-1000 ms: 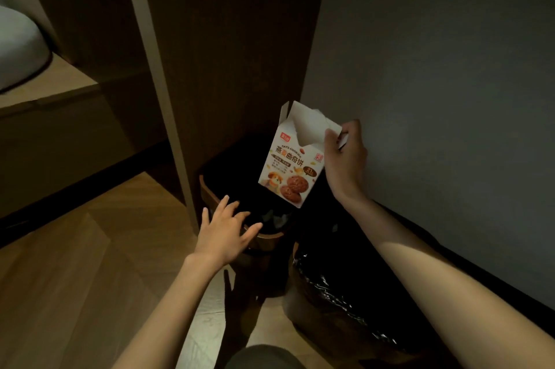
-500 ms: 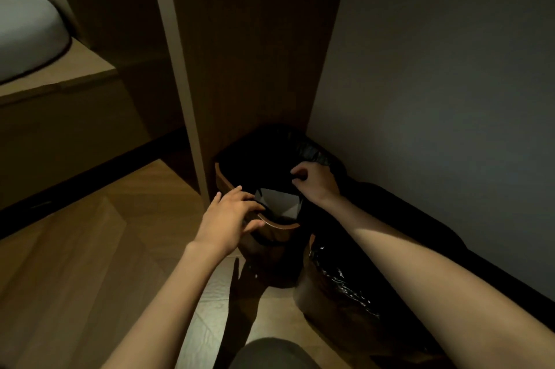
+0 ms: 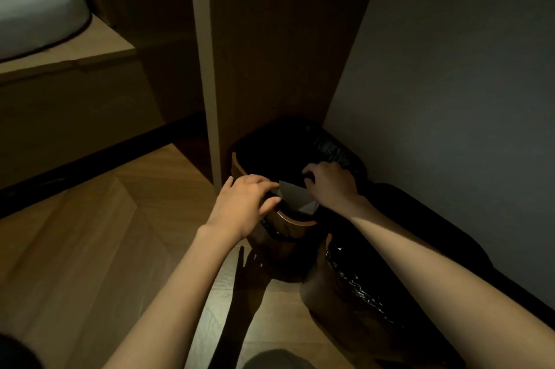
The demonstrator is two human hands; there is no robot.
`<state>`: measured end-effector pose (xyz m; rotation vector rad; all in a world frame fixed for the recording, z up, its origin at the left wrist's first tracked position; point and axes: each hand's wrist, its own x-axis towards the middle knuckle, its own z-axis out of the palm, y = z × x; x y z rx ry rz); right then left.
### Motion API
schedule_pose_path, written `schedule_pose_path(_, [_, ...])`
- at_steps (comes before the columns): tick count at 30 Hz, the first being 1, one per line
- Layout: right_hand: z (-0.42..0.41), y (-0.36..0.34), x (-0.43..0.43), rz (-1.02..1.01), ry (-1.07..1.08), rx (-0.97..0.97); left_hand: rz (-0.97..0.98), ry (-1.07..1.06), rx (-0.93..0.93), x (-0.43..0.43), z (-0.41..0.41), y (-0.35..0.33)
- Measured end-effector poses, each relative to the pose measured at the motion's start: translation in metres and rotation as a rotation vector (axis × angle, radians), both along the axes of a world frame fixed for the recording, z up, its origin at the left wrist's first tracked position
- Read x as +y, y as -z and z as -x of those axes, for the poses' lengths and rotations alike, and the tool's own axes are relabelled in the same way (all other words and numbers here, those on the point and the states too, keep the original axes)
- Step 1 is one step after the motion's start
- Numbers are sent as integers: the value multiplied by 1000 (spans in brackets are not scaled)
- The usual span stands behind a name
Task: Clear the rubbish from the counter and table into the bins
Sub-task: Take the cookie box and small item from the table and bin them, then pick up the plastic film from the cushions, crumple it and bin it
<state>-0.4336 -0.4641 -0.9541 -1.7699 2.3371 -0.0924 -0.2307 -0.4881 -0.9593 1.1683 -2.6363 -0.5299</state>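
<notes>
From the head camera, both bare forearms reach forward and down toward a wooden bin (image 3: 295,223) lined with a black bag, standing on the floor in a dim corner.

The left hand (image 3: 243,206) lies palm down on the bin's near rim, fingers loosely spread and curved over the edge, thumb toward the opening; it grips nothing but the rim.

The right hand (image 3: 329,185) hangs over the bin's mouth, knuckles up, fingers curled downward against the top of a pale cardboard box (image 3: 292,196). Whether the fingers pinch the box's edge or only press on it cannot be told in the shadow.

The box sits inside the bin, upright and tilted, only its grey upper flaps showing between the two hands.

Just right of the bin and nearer the camera stands a second bin (image 3: 354,281), its glossy black liner catching light. Behind the bins rises a wooden panel (image 3: 285,53) with a pale edge strip, and a plain grey wall (image 3: 450,83) closes the right side. The wood floor (image 3: 90,248) carries the left hand's shadow. At upper left, a white cushion (image 3: 33,14) rests on a low wooden ledge (image 3: 75,59).
</notes>
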Motion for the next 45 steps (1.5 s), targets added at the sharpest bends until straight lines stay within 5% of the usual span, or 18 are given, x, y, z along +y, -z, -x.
schedule_pose_path(5, [-32, -30, 16, 93, 71, -217, -80, -73, 139, 13, -15, -12])
schedule_pose_path(12, [-121, -116, 39, 56, -19, -287, -337, -272, -102, 35, -72, -100])
schedule_pose_path(30, [-205, -530, 112, 69, -275, -515, -138, -691, 180, 137, -171, -527])
schedule_pose_path(45, [-295, -660, 148, 153, -594, -632, 3, -939, 328, 240, -280, -665])
